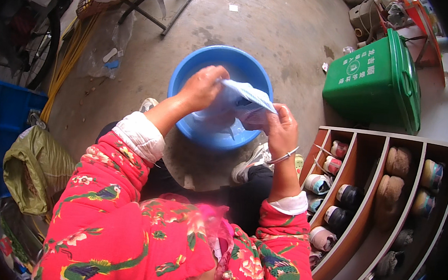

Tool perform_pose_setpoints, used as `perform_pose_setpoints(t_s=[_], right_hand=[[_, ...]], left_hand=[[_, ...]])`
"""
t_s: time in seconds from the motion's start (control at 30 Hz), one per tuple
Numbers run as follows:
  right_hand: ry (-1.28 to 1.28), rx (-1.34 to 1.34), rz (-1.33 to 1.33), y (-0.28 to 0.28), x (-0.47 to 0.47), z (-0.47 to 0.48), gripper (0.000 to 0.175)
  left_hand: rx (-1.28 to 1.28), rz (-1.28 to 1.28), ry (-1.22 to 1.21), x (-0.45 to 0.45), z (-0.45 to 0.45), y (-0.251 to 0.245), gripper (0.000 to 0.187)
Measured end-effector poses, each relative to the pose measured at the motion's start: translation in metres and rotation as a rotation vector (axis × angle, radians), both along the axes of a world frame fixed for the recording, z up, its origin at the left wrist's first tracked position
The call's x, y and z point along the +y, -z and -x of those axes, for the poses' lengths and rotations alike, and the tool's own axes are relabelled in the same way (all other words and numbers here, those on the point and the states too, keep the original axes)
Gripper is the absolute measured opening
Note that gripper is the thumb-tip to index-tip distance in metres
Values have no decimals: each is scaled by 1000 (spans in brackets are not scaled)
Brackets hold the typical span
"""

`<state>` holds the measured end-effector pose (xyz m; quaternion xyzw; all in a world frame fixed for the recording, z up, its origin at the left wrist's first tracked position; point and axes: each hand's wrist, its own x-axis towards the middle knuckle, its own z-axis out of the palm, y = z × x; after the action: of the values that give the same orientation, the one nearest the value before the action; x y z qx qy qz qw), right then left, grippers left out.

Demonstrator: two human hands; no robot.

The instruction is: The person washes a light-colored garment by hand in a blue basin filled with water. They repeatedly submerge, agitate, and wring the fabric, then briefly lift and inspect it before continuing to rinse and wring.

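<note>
Between my two hands stretches a light blue cloth (248,92) with a fine pattern, raised over a blue plastic basin (177,72). My left hand (204,86) grips its upper left edge above the basin. At the cloth's right corner, my right hand (283,125) pinches the edge near the basin's right rim. The lower folds hang down into the basin and are blurred. Whitish water (244,135) shows in the bottom of the basin. A bangle (285,155) circles my right wrist.
A wooden shoe rack (384,154) filled with shoes stands close on my right, below a green wheeled bin (369,80). To the left are a yellow woven sack (37,167), a blue wheeled platform (7,105) and a bicycle wheel (43,56). A metal-legged stand (179,10) is ahead.
</note>
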<state>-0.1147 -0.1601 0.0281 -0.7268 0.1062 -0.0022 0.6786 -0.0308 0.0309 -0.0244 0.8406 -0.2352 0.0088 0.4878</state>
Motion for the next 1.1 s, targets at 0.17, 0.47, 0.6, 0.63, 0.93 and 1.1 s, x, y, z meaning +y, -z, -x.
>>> perform_pose_setpoints(t_s=[0.17,0.47,0.6,0.63,0.93,1.1], right_hand=[[-8,113,44,20,-5,-3,13],[230,435,-869,61,6,-26,20],[265,386,-1012,56,12,-30,23],[206,342,-1043,52,13,-30,22],[106,122,-1009,12,10,-30,41],[216,49,-981,13,5,-31,48]], left_hand=[[-196,-107,-84,3,-10,6,16],[584,-211,244,12,5,-3,23],[753,-5,306,11,25,-8,62],[636,-83,290,8,27,-7,62],[367,65,124,-8,20,-12,23],[189,68,-15,-1,10,-20,18]])
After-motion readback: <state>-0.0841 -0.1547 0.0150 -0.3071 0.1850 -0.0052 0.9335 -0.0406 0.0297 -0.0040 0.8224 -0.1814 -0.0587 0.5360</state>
